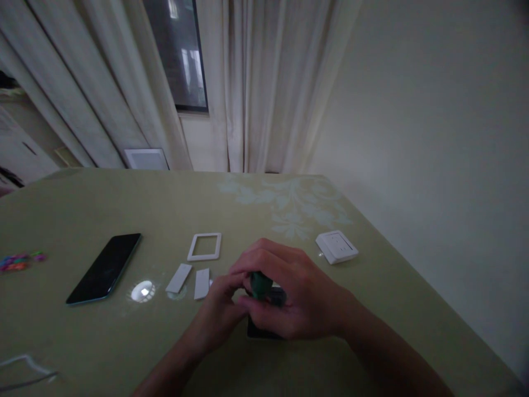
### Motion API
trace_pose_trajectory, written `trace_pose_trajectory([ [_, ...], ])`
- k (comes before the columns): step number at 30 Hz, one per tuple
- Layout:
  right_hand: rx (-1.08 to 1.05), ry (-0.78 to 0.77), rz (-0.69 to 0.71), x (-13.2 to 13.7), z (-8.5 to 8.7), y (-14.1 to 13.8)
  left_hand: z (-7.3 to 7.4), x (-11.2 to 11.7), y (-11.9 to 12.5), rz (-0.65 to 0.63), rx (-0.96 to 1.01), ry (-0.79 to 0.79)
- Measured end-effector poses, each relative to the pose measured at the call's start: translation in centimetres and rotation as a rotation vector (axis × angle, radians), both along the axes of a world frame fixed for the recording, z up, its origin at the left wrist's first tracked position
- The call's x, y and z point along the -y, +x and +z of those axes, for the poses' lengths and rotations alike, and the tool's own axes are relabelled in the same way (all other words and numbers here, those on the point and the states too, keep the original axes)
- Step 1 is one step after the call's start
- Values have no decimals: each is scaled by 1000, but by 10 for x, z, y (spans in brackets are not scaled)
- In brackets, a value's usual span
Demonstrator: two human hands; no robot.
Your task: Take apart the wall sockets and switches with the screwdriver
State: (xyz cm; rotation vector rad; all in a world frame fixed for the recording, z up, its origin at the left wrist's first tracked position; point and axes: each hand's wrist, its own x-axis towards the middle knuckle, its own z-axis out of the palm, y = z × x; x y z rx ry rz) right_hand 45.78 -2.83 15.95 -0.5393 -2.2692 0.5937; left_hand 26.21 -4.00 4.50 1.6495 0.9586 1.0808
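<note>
At the far left we see small coloured pieces (19, 261), and nearer us a bent, wire-like strip (28, 364). Next comes a dark, flat device (105, 269) lying on the table (103, 347). To its right lie two white plates (179, 278), with a white frame (204, 257) just beyond them; we judge all three light and stiff, best lifted by their edges.

Our left hand (223, 303) brings its fingertips in beside a green handle (261, 285); we cannot tell what they pinch. The handle stands end-up between our hands, and our right hand (289, 281) curls round it, thumb and fingers closed on its sides. It looks rigid, light and perhaps a little slippery, so we would grasp its rounded body. Beneath is a dark object (263, 332), mostly hidden, probably hard and best steadied by its rim. Farther right, well apart, sits a white socket box (336, 246)
</note>
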Motion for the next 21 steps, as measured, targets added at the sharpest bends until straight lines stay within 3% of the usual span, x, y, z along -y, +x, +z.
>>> trace_pose_trajectory([
  [3,-9,-1,2,-1,0,0,4,1,4,11,10,-16],
  [10,-18,36,-53,0,0,1,-5,3,-15,-79,-121,-98],
  [16,-27,22,-65,-3,-4,1,1,-6,3,-38,-61,-117],
  [21,-13,32,-77,-3,-3,4,2,-2,-8,-91,-27,-99],
])
